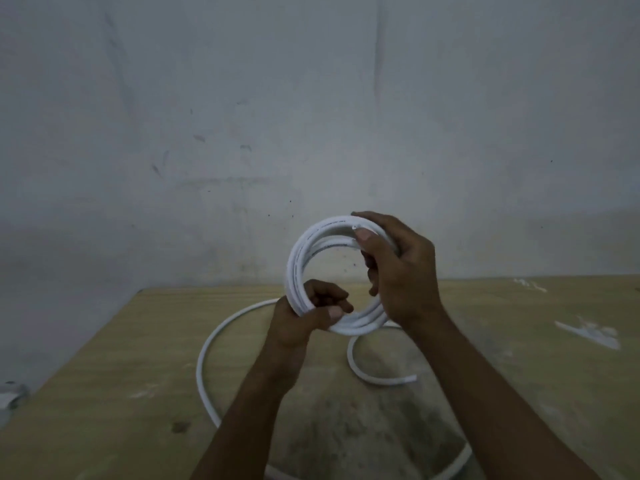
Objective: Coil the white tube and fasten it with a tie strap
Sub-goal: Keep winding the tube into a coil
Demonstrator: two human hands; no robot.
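Coiling step. Tube coil [295,265] is clamped by left hand [304,318] at its bottom, right hand [403,271] at its top. Next, judged: slack [200,368] below coil is to be wound in.

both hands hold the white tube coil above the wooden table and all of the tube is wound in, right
Not all of it. The head view shows the left hand and right hand gripping the coil above the wooden table, but a loose length of tube lies curved on the table, not yet wound in.
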